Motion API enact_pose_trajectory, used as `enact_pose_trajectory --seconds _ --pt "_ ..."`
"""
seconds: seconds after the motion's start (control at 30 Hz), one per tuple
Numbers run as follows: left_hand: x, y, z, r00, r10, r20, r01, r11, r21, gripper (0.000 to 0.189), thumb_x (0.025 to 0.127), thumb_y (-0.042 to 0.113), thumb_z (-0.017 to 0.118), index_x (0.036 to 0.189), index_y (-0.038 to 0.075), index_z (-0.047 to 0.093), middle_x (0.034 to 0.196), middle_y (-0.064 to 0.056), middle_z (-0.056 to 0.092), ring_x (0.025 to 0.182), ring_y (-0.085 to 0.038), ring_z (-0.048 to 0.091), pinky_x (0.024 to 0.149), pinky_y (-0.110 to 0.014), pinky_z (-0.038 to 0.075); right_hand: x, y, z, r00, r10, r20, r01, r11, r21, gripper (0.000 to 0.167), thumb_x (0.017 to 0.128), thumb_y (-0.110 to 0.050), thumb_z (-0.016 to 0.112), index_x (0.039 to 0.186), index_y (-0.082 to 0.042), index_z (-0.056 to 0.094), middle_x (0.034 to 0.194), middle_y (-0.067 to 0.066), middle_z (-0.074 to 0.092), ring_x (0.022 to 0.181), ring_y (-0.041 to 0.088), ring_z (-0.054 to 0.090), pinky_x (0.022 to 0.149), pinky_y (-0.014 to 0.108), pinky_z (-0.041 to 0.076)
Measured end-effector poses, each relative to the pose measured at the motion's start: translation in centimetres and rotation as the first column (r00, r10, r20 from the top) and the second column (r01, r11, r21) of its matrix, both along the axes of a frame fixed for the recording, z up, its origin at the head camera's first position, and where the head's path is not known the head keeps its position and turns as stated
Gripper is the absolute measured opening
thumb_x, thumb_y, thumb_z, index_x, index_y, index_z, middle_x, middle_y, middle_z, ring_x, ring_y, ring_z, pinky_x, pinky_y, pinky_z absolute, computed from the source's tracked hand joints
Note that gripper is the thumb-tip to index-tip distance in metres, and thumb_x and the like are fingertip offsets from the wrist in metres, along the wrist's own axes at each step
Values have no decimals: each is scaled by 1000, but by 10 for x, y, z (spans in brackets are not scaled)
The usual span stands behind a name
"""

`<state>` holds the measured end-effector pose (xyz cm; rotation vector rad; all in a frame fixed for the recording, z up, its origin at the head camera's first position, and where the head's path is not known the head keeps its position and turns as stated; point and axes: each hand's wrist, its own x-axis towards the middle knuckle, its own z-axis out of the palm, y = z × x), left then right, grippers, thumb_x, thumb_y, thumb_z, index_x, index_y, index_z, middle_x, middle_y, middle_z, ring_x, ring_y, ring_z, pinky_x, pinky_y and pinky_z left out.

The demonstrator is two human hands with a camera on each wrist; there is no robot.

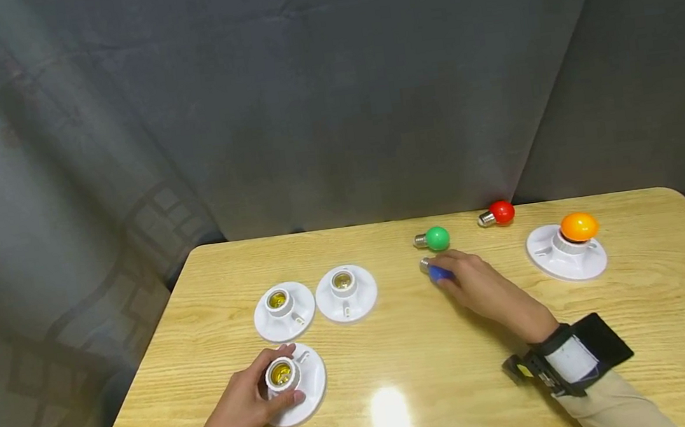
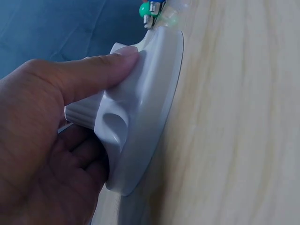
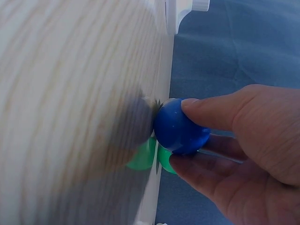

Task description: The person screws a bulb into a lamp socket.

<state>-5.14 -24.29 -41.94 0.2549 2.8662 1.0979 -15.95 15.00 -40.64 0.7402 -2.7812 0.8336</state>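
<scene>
My left hand (image 1: 246, 400) grips a round white lamp socket (image 1: 312, 382) on the table, thumb and fingers around its raised collar. In the left wrist view the thumb presses on the socket's sloped side (image 2: 133, 98). My right hand (image 1: 474, 283) pinches a blue light bulb (image 3: 180, 126) by its round globe, between thumb and fingers. The bulb's metal screw end points to the left and away in the head view, close over the tabletop. A green bulb (image 1: 438, 238) lies just beyond it.
Two more white sockets (image 1: 288, 325) (image 1: 346, 304) stand beyond my left hand, with no bulbs in them. A red bulb (image 1: 502, 213) lies near the table's back edge. At the right, an orange bulb (image 1: 579, 226) sits in another socket (image 1: 570, 266). A grey curtain (image 1: 336, 101) hangs behind.
</scene>
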Motion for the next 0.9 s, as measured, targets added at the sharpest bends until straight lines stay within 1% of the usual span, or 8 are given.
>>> enact_pose_trajectory --seconds 0.13,0.33,0.5,0.6,0.77,0.9 --pt "-2 8 -1 998 -52 -22 52 999 -6 53 71 45 82 118 33 61 127 16 65 115 -8 61 97 -23 46 -1 0 -1 1000 6 -8 -6 1000 -5 35 87 0 67 121 7 63 119 26 64 108 40 65 92 52 53" --pt "-6 20 -1 995 -101 18 100 995 24 54 72 49 81 119 33 60 128 18 63 117 -7 59 99 -22 45 -1 0 -1 1000 2 10 -2 1000 -4 35 87 -1 67 121 7 63 120 26 64 109 40 64 92 53 52" --pt "-11 31 -2 987 -160 -11 160 987 32 53 75 50 77 120 29 60 130 12 64 120 -13 59 101 -25 45 -1 0 -1 1000 -1 16 1 1000 -8 35 87 -1 67 121 7 63 120 26 64 110 41 64 93 53 52" --pt "-13 39 -2 985 -174 -15 175 984 38 53 75 49 78 120 28 60 130 9 64 120 -15 59 102 -27 45 -2 0 -1 1000 5 19 -5 1000 -14 35 87 -1 67 121 7 62 121 27 63 111 41 63 94 53 52" --pt "-16 53 -1 981 -191 -25 192 981 40 53 75 43 80 120 25 61 129 3 66 119 -15 60 101 -29 47 -2 0 -1 999 3 32 -3 1000 -14 36 87 -1 67 122 7 62 121 27 63 111 41 63 94 53 51" --pt "-19 63 -1 978 -207 -35 208 977 47 54 74 39 82 121 23 60 128 2 66 116 -14 62 99 -30 48 -1 0 0 1000 -2 29 2 1000 -8 36 87 -1 68 122 7 62 121 26 64 111 41 63 94 53 51"
